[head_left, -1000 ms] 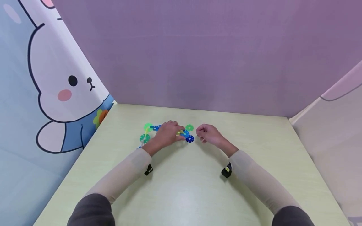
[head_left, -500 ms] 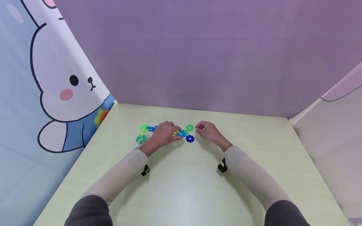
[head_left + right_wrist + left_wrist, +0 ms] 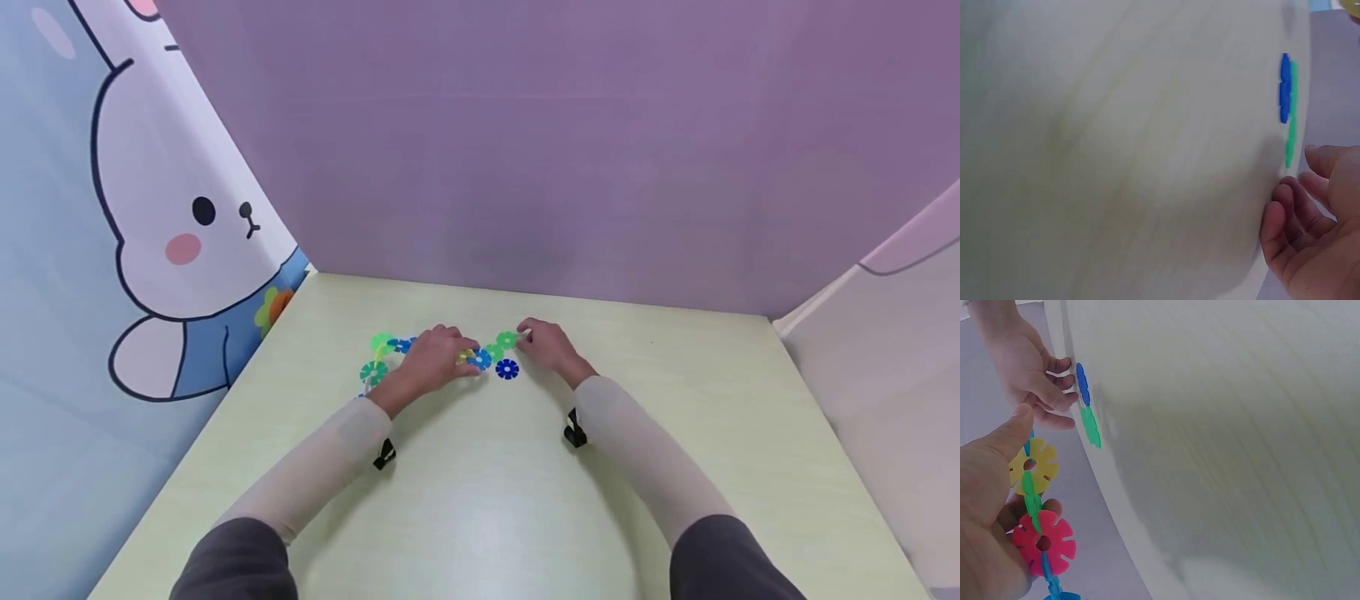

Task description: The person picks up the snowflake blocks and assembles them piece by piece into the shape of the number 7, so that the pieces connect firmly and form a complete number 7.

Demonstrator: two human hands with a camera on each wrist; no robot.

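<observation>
My left hand (image 3: 433, 360) grips a chain of slotted snowflake discs, pinching near its right end. In the left wrist view, a yellow disc (image 3: 1049, 456), a green disc edge-on and a pink disc (image 3: 1057, 544) run along the palm. A light blue disc (image 3: 482, 359) sticks out past the fingertips. The chain's far part, with a green disc (image 3: 373, 372), shows left of the hand; the hand hides its middle. My right hand (image 3: 550, 345), fingers loosely bent and holding nothing, is right beside a green disc (image 3: 507, 340) on the table. A dark blue disc (image 3: 507, 369) lies just nearer.
The pale wooden table (image 3: 480, 492) meets a purple cloth wall (image 3: 525, 167) just behind the discs. On the left hangs a blue curtain with a rabbit print (image 3: 150, 208). Black wrist cameras (image 3: 575, 429) sit under both sleeves.
My left hand has drawn the chain slightly left, then stayed about in place. My right hand has moved left and a little farther away, up to the green disc.
</observation>
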